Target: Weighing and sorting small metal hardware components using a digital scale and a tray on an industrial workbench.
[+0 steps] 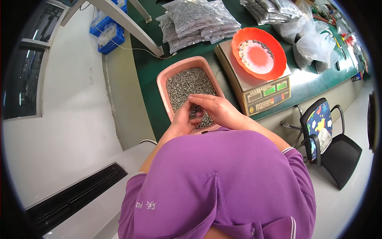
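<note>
A pink plastic basket full of small, shiny, rod-shaped metal pieces stands on the green table in front of me. Over its near end, my left hand and my right hand come together, fingertips touching at the top. Both are curved into a cup, with some metal pieces showing in the gap between them. To the right is a digital weighing scale carrying a red-orange scalloped bowl. A scatter of the metal pieces lies in that bowl, mostly along its edges.
Clear bags of metal pieces are piled behind the basket, with more bags at the far right. White plastic sacks sit beyond the scale. A metal frame leg rises at the left. An office chair stands to the right.
</note>
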### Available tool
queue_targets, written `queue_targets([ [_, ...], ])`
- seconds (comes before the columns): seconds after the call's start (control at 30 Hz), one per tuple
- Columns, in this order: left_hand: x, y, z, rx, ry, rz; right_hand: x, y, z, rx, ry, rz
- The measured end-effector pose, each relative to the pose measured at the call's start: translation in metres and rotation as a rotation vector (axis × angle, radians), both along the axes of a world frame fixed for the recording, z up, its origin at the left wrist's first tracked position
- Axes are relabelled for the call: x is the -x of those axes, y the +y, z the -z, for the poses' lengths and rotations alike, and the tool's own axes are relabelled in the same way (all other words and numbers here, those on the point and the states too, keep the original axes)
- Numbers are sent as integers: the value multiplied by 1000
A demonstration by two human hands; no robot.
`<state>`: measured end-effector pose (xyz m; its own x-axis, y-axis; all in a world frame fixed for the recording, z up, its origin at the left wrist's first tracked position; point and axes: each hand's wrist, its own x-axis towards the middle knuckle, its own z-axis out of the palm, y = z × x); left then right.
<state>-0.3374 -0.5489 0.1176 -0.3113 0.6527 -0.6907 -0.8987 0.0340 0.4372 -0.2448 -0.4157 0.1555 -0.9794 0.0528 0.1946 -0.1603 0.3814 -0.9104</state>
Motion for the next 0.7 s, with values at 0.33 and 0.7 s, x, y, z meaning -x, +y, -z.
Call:
queue_targets([
  [0.33, 0, -1, -2, -86, -41, 16, 3, 1, 14, 287, -161, 205],
  [0.7, 5, -7, -11, -295, 28, 104, -10, 136, 11, 267, 24, 728],
])
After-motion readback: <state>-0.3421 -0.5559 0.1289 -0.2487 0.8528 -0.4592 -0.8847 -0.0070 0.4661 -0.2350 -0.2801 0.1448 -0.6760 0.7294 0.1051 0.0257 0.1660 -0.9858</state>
